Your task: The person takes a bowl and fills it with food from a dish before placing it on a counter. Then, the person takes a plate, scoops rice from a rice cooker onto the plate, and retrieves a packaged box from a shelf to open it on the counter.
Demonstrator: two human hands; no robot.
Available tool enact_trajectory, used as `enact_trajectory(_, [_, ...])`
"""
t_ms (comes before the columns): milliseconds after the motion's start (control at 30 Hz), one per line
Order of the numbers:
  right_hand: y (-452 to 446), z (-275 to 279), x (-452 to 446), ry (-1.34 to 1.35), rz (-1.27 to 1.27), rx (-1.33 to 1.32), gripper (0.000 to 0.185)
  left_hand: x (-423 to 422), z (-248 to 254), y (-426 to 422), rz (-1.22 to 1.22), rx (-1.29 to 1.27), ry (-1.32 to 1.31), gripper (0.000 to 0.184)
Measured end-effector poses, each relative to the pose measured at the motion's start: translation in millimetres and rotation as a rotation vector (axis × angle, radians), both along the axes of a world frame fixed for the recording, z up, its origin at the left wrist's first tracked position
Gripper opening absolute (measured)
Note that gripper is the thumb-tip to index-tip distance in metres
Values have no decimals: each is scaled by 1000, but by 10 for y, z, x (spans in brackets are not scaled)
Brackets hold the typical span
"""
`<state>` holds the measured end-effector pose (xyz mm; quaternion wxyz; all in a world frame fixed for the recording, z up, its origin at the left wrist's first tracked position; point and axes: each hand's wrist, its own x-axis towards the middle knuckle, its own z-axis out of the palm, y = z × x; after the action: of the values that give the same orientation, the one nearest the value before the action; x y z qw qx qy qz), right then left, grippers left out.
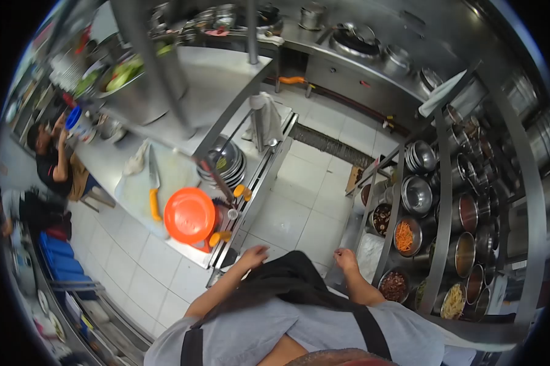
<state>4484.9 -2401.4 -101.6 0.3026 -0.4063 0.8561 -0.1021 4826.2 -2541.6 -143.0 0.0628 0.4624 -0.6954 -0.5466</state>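
Note:
My left hand (252, 257) hangs beside the corner of the steel counter, its fingers loosely curled and nothing visible in them. Over on the other side of my dark apron (287, 274), my right hand (346, 260) is also curled with nothing seen in it, close to the shelf rack. The nearest things to my left hand are an orange-lidded container (220, 238) and a round orange plate or basin (190, 215). Past them, a knife with a yellow handle (155, 204) lies on a pale cutting board (171, 168).
Bowls of shredded carrot (404, 236), dark red pieces (394, 286) and pale strips (453, 302) stand on the metal rack (444, 201) at right. Stacked bowls (223, 161) sit on the counter. A stove counter (348, 67) runs along the back. A person (54, 155) sits at left.

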Motion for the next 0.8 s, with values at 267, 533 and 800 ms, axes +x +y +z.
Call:
enact_trajectory(267, [-492,-460,-622,-221,157,97,20,-1978,352,-1942,10,386,204,40])
enact_trajectory(533, [-2198,-413,-3163,194,-3,-41,26,-2871,678,-3091,203,448,13,36])
enact_trajectory(800, [-4218,123,-4126,-106,-138,-277,27,-3806,486,-4167,312,565,-4,36])
